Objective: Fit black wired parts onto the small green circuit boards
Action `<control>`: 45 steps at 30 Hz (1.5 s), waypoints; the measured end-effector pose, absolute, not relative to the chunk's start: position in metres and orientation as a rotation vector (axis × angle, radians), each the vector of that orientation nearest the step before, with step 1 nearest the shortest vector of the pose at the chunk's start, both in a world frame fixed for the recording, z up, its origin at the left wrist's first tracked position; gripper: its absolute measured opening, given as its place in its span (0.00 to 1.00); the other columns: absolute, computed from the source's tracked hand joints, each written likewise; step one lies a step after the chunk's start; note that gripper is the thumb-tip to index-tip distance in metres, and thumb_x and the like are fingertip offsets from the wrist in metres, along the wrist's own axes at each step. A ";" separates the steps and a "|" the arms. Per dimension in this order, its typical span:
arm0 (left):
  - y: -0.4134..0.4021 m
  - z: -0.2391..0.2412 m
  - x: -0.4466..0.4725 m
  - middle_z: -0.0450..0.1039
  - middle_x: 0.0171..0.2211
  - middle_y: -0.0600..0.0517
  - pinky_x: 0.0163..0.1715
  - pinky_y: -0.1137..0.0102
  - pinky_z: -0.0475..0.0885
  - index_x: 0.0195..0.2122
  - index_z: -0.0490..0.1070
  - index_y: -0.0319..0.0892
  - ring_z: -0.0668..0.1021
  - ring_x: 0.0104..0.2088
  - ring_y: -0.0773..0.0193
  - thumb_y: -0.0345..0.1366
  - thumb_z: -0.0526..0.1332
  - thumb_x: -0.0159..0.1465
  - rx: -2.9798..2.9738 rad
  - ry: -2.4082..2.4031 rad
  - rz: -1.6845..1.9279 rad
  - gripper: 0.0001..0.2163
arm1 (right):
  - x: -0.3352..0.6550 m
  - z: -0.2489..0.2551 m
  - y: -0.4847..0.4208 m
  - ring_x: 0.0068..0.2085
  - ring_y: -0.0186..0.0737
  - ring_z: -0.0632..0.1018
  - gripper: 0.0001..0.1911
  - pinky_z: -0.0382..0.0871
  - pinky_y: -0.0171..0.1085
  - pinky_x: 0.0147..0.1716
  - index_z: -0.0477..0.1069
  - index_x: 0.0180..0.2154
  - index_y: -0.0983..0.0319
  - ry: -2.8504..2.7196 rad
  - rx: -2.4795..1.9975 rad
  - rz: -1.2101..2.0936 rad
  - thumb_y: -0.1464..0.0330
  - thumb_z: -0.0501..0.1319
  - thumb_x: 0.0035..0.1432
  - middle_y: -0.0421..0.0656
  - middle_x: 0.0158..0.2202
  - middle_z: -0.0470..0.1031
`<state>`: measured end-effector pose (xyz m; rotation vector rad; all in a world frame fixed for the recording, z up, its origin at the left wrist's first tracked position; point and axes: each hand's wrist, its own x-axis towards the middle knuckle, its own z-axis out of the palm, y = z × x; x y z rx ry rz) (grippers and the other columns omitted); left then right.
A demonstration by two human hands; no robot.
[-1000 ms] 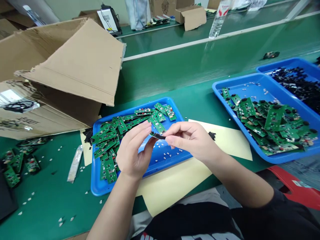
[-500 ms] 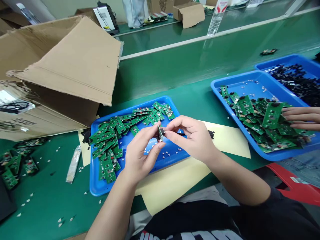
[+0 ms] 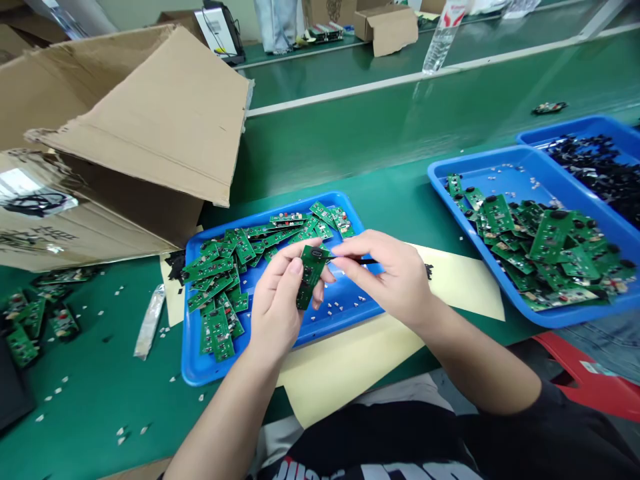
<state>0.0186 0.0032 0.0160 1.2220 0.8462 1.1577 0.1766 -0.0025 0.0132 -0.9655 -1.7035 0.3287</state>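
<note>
My left hand (image 3: 280, 300) grips a green circuit board (image 3: 311, 277) between thumb and fingers, its flat face turned up toward me. A black oval part (image 3: 317, 253) sits at the board's upper end. In my right hand (image 3: 387, 273), thumb and forefinger pinch a thin black tool that looks like tweezers (image 3: 369, 261); its tip is at the board's upper right edge. Both hands are above a blue tray (image 3: 193, 373), where many green boards (image 3: 220, 280) are heaped on the left and small white pieces (image 3: 336, 307) lie scattered near the front.
A large cardboard box (image 3: 150, 127) stands at the left. To the right is another blue tray (image 3: 450, 167) of boards, with a tray of black parts (image 3: 600, 160) behind it. Yellow paper (image 3: 350, 360) lies under the near tray. A water bottle (image 3: 443, 40) is on the back ledge.
The board in my left hand has turned from edge-on to showing its flat face. Another person's hand has left the right tray. The view has shifted slightly.
</note>
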 end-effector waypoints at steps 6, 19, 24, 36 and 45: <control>0.006 0.026 0.012 0.70 0.23 0.54 0.15 0.77 0.62 0.37 0.68 0.41 0.68 0.18 0.72 0.39 0.55 0.65 1.226 0.810 0.903 0.08 | 0.187 0.014 0.002 0.34 0.38 0.76 0.06 0.70 0.44 0.47 0.71 0.32 0.59 -1.828 -0.969 -0.007 0.74 0.57 0.61 0.41 0.29 0.76; 0.012 0.035 -0.003 0.73 0.29 0.51 0.25 0.74 0.71 0.37 0.71 0.41 0.73 0.26 0.68 0.39 0.52 0.67 1.668 0.801 0.669 0.10 | 0.188 0.010 0.003 0.56 0.45 0.69 0.12 0.64 0.54 0.56 0.70 0.41 0.55 -1.988 -0.852 -0.052 0.75 0.54 0.59 0.44 0.57 0.62; 0.012 0.021 -0.001 0.77 0.38 0.48 0.38 0.67 0.75 0.47 0.71 0.44 0.78 0.37 0.62 0.35 0.54 0.66 2.019 0.880 0.752 0.11 | 0.191 0.014 0.000 0.63 0.55 0.60 0.20 0.66 0.59 0.54 0.63 0.53 0.48 -1.883 -0.833 -0.052 0.65 0.56 0.59 0.42 0.63 0.54; 0.016 0.011 0.001 0.76 0.41 0.49 0.53 0.59 0.70 0.48 0.68 0.42 0.78 0.41 0.64 0.28 0.63 0.60 2.655 0.974 1.298 0.15 | 0.197 0.019 0.002 0.38 0.39 0.79 0.09 0.76 0.39 0.38 0.74 0.37 0.61 -1.459 -1.049 0.913 0.63 0.59 0.60 0.44 0.35 0.79; 0.018 0.014 0.000 0.77 0.40 0.49 0.50 0.61 0.74 0.45 0.69 0.42 0.79 0.41 0.64 0.25 0.64 0.58 2.632 0.959 1.539 0.15 | 0.181 0.015 -0.002 0.26 0.31 0.77 0.08 0.71 0.33 0.31 0.72 0.39 0.61 -1.187 -0.891 1.582 0.68 0.63 0.55 0.36 0.23 0.76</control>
